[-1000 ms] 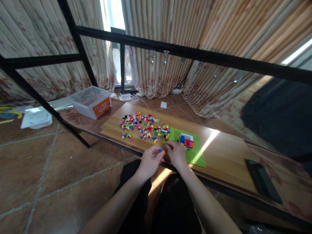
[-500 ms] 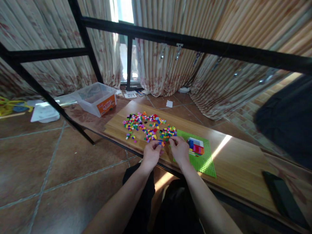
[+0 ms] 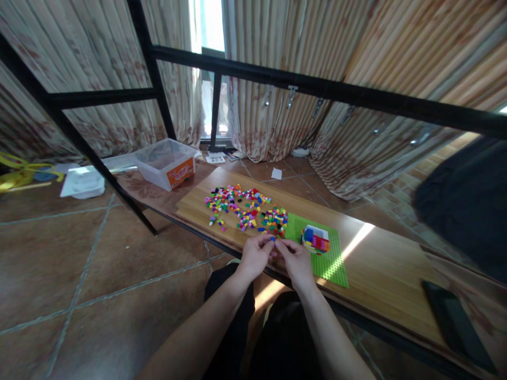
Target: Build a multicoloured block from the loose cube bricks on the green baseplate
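My left hand (image 3: 255, 254) and my right hand (image 3: 295, 258) meet over the front edge of the wooden board, fingertips close together. A small blue building brick (image 3: 272, 239) shows between them, pinched by my left fingers. The right thumb and fingers are closed at the same spot; what they grip is hidden. Just beyond the hands lies a spread of loose coloured bricks (image 3: 247, 217). Right of them is a green baseplate (image 3: 336, 264), partly under my right hand. On it stands a block of joined bricks (image 3: 316, 240) in white, blue, red and orange.
A clear plastic box (image 3: 158, 171) with an orange label stands behind the board's (image 3: 380, 258) left end. A dark flat device (image 3: 455, 322) lies at the right end. Black metal bars (image 3: 253, 68) cross in front of the curtains. A white tray (image 3: 83, 182) sits at far left.
My hands have come together; before, they were apart, with the left holding blue and orange bricks and the right at the loose bricks. The view has shifted slightly.
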`<state>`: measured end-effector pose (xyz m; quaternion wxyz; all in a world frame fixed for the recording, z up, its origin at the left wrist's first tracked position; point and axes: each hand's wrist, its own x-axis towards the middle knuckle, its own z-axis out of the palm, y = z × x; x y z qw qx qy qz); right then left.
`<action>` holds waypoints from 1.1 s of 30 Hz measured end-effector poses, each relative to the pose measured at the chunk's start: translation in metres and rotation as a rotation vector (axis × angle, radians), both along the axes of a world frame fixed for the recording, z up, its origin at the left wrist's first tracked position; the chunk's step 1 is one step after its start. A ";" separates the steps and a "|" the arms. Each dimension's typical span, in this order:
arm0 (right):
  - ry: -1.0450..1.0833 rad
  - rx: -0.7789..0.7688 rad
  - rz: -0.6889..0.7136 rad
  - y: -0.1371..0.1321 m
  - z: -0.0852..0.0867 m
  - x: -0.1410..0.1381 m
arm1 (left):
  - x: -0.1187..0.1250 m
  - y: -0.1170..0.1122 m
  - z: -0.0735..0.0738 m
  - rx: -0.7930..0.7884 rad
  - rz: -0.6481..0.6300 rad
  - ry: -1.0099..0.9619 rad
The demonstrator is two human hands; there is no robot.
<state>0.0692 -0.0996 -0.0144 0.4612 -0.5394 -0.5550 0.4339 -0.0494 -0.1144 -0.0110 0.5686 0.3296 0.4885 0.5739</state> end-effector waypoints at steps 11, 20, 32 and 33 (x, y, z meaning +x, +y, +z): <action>0.276 -0.186 -0.066 -0.010 0.004 0.016 | 0.002 -0.007 -0.006 0.008 -0.163 0.063; 0.065 -0.027 -0.183 -0.007 0.000 0.040 | 0.002 0.000 -0.003 -0.134 -0.051 0.040; -0.470 0.195 -0.070 0.042 -0.012 0.005 | 0.000 0.004 -0.004 -0.194 0.071 -0.001; -0.486 0.202 -0.063 0.047 -0.012 0.000 | 0.000 0.004 -0.003 -0.200 0.075 -0.020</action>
